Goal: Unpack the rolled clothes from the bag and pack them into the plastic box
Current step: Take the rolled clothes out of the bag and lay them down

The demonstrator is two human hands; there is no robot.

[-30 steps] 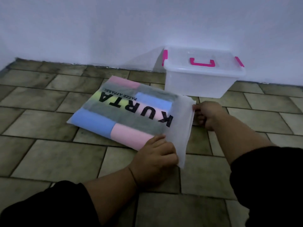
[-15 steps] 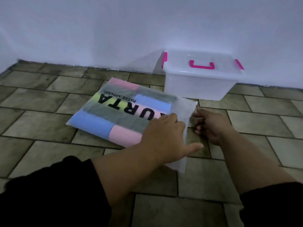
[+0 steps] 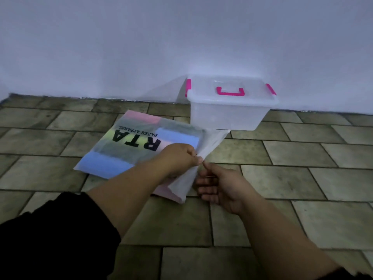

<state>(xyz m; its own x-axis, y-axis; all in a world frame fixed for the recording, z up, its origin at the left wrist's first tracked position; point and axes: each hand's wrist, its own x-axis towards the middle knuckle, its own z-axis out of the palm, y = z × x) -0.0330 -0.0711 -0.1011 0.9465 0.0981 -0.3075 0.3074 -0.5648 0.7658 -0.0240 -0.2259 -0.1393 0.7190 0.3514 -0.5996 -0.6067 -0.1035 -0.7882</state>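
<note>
Change: our left hand (image 3: 179,156), flat on the bag (image 3: 129,138) before, now pinches its open end | right hand (image 3: 224,184) moved near, pinches it too | rolled clothes (image 3: 105,162) still inside, on the floor (image 3: 292,178) | plastic box (image 3: 228,116) far right, shut | we guess: pull the bag open next

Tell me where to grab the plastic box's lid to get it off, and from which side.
Take the pink handle at the middle of the lid, coming from above; it lies flat on top, so hook fingers under its bar. The pink clips at both ends look latched, so release them first.
</note>
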